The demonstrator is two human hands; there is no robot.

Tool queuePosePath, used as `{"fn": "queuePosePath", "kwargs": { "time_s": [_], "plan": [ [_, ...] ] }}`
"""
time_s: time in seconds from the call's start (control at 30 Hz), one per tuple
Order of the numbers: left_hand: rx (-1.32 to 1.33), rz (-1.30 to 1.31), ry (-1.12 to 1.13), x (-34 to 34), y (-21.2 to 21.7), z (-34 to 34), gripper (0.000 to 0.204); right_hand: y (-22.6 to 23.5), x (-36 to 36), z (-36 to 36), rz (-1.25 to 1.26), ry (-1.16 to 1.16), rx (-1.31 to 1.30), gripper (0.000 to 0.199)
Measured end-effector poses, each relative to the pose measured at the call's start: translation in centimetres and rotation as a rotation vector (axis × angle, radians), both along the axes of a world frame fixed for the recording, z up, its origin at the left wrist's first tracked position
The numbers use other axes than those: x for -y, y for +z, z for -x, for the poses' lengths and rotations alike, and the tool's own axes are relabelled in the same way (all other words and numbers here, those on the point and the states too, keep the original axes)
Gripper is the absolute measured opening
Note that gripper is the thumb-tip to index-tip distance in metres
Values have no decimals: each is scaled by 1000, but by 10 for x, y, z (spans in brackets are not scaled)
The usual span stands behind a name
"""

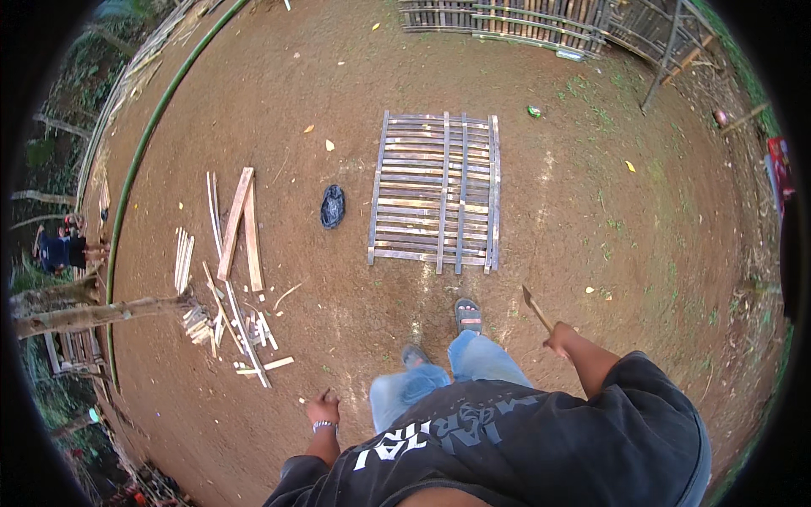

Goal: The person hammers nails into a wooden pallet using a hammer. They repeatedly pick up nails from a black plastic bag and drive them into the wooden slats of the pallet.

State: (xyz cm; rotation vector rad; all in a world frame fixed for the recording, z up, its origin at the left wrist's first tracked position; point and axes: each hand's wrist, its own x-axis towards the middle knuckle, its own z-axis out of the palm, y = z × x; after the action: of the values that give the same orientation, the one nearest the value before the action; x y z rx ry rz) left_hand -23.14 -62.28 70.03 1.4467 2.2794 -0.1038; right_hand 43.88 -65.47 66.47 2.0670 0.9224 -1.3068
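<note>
My right hand [557, 340] is closed round a slim knife-like tool [539, 313] with a dark pointed end and a light brown shaft. It points forward and left, above the soil. Low on the left hangs my left hand [323, 411], a bracelet at its wrist. Its fingers look curled, and I cannot make out whether anything small is in them. Ahead of my feet a slatted bamboo panel [410, 201] lies flat on the ground, with crosswise slats and several long strips over them. Neither hand touches it.
Two planks [236, 224], thin wood strips [184, 258] and a pile of short offcuts [199, 324] lie to the left. A black plastic bag [333, 206] sits beside the panel. A tree trunk [101, 315] and a person [59, 251] are at far left; a bamboo fence [524, 21] stands beyond.
</note>
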Motion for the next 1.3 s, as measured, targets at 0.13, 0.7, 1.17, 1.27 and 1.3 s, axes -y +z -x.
{"fn": "queuePosePath", "kwargs": {
  "time_s": [0.13, 0.7, 1.17, 1.27, 1.3],
  "plan": [
    [307, -108, 77, -66, 19, -35, 39, 2, -11, 56, -175, -202, -69, 64],
    [127, 159, 356, 160, -51, 164, 46, -33, 38, 115, -62, 357, -92, 32],
    [352, 58, 177, 81, -17, 55, 57, 64, -9, 141, -413, 338, -110, 30],
    [447, 55, -9, 57, -28, 24, 65, 70, -20, 145, -624, 450, -258, 29],
    [484, 42, -56, 47, -15, 6, 68, 74, -26, 154, -700, 495, -315, 29]
  ]
}}
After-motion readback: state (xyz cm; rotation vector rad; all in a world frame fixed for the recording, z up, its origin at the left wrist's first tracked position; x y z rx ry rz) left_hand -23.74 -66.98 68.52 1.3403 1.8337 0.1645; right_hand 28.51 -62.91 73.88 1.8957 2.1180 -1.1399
